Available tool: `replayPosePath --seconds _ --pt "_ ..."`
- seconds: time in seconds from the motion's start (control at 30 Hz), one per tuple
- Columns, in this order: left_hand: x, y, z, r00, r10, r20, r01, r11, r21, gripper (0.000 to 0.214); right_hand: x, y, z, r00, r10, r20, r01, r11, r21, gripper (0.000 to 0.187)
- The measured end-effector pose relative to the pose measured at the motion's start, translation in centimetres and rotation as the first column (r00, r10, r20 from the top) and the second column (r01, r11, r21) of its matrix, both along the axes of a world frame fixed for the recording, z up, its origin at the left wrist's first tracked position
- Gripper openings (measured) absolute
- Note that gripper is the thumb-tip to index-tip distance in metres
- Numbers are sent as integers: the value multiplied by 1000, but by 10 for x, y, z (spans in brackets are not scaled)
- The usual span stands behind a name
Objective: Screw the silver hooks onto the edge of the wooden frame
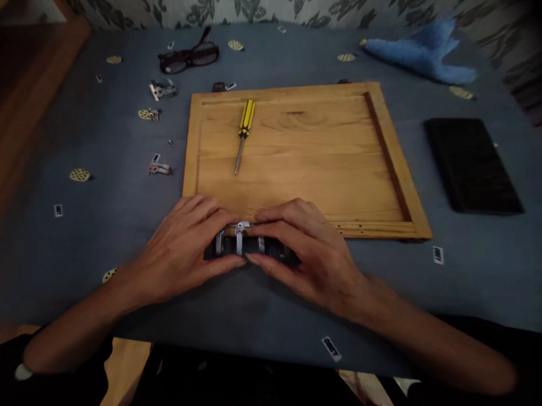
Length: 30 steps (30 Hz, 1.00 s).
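Note:
My left hand [188, 247] and my right hand [312, 255] are both closed on a dark strip with metal bars [239, 244] at the near edge of a framed wooden panel [305, 160]. The thumbs press its near side and their tips almost meet. The fingers reach over the top, hiding its ends and part of the panel's edge. Between the hands, a small silvery metal fitting with a cross-head screw [240, 226] shows. On the panel lies a screwdriver [246, 120] with a yellow and black handle, its tip pointing toward me.
Left of the panel lie metal clasp-like fittings [159, 168], a small screw [171, 143] and more small hardware. Eyeglasses [190, 56] rest behind them. At right are a black flat case [474, 166] and a blue fuzzy object [421, 52]. A blue patterned cloth [86, 245] covers the table.

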<state>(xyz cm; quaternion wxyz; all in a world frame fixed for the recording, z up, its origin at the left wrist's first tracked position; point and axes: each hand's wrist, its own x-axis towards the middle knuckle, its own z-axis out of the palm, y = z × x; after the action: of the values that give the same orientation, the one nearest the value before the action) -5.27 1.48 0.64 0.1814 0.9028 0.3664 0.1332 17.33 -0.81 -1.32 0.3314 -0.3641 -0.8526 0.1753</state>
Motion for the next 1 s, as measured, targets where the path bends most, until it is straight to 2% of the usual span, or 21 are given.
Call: replayPosePath --seconds 0.23,0.5,1.0 --pt "0 -1 1 1000 -1 -3 1 1000 -10 39 0 1 -2 1000 13 -4 -14 998 -60 18" --pt "-4 -2 0 996 -68 64 65 997 41 33 -1 -1 -1 998 30 -49 -35 993 -112 19" --pt "-4 -3 -1 992 -104 78 97 991 89 33 -1 -2 -5 995 51 -80 -55 997 -51 21"
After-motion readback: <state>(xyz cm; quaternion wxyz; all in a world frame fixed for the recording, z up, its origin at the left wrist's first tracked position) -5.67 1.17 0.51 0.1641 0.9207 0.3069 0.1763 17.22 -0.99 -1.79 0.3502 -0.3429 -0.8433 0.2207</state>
